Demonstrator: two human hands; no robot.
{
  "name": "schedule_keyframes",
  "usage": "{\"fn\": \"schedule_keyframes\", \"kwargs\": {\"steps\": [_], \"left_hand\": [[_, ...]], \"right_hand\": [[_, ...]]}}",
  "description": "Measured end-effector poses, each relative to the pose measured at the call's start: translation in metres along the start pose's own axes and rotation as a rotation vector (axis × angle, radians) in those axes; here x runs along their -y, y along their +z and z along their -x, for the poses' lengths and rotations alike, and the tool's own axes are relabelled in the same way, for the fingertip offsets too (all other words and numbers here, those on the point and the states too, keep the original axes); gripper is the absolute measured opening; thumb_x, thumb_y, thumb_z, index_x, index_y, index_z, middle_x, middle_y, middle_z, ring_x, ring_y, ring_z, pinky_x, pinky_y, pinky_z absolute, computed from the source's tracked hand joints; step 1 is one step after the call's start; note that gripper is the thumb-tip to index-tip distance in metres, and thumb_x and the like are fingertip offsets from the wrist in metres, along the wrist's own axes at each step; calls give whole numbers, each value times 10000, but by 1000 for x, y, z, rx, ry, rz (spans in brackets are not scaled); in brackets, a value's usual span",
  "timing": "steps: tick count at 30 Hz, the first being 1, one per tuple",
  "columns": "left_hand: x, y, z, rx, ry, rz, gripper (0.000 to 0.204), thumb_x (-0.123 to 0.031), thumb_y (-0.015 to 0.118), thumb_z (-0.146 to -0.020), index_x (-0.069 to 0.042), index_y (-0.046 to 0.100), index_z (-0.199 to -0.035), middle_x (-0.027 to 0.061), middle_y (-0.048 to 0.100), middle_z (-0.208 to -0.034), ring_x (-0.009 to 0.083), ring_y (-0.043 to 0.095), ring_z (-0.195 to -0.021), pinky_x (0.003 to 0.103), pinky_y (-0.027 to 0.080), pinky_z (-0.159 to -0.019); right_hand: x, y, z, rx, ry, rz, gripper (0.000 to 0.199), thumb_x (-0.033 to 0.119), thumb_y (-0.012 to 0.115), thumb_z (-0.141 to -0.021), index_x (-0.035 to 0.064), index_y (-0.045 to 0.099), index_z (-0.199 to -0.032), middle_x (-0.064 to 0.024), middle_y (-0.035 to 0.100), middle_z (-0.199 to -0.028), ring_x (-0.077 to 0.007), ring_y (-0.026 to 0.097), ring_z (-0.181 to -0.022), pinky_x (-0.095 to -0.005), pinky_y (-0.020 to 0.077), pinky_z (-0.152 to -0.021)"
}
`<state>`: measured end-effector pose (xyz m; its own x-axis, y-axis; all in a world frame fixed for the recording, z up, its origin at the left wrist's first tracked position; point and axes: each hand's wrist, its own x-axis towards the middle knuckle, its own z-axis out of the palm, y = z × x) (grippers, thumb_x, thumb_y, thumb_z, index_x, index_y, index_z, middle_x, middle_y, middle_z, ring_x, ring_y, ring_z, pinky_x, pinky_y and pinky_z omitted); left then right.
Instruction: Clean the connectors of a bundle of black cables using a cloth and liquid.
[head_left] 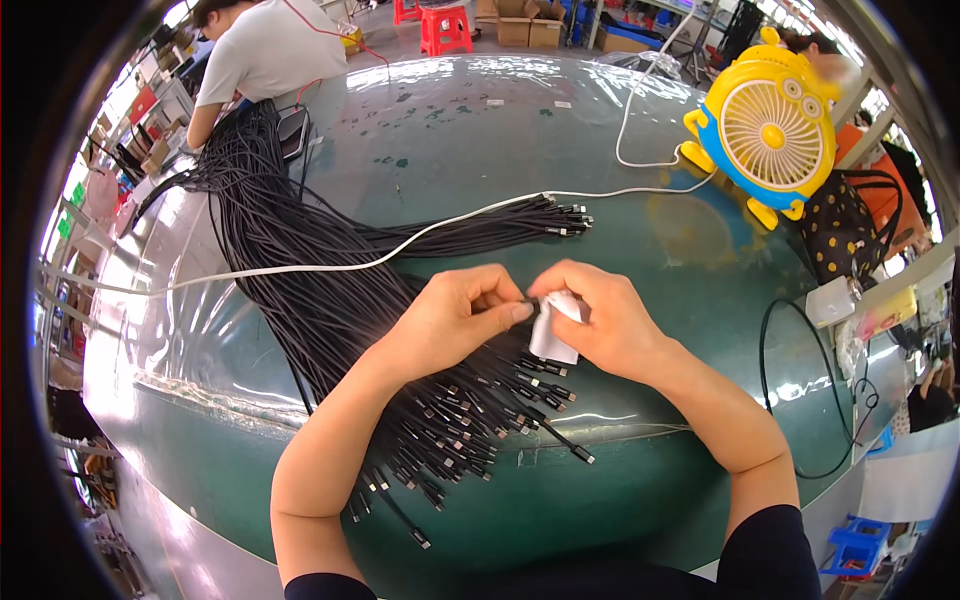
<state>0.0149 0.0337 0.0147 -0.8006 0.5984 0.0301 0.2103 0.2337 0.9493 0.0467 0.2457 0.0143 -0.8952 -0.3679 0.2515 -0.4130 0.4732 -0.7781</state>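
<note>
Both my hands meet above the near end of a large bundle of black cables (300, 250). My left hand (465, 315) pinches a small black cable end, partly hidden by the fingers. Right beside it, my right hand (600, 315) grips a white cloth or tissue (550, 338) that hangs below the fingers and touches the cable end. Many metal-tipped connectors (450, 435) fan out under my hands toward the near edge. A smaller group of connectors (570, 222) points right, farther back on the table.
A white cord (400, 250) crosses the green table (450, 130) and the cables. At the back right stands a yellow and blue fan (770, 135), with a dotted bag (850, 220) beside it. A black cable loop (765, 370) lies right. Another person (270, 60) sits at the far left.
</note>
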Motion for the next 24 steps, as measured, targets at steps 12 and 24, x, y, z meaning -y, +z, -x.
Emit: {"fn": "schedule_keyframes", "kwargs": {"steps": [12,24], "left_hand": [[5,-3,-27,27,-173,-154,164,-133,621,-918,22,622,-973,30,623,-790,73,590,-685,216,483,-652],[25,16,-101,-186,176,-1308,204,-137,684,-778,-36,621,-943,116,628,-970,286,608,-953,392,505,-788]], "right_hand": [[-55,2,7,-33,12,104,144,66,536,-861,69,570,-1000,-124,652,-1016,-300,611,-965,-397,480,-847],[-14,13,32,246,24,37,153,80,543,-867,87,569,-1018,-126,619,-877,-305,599,-878,-420,471,-766]]}}
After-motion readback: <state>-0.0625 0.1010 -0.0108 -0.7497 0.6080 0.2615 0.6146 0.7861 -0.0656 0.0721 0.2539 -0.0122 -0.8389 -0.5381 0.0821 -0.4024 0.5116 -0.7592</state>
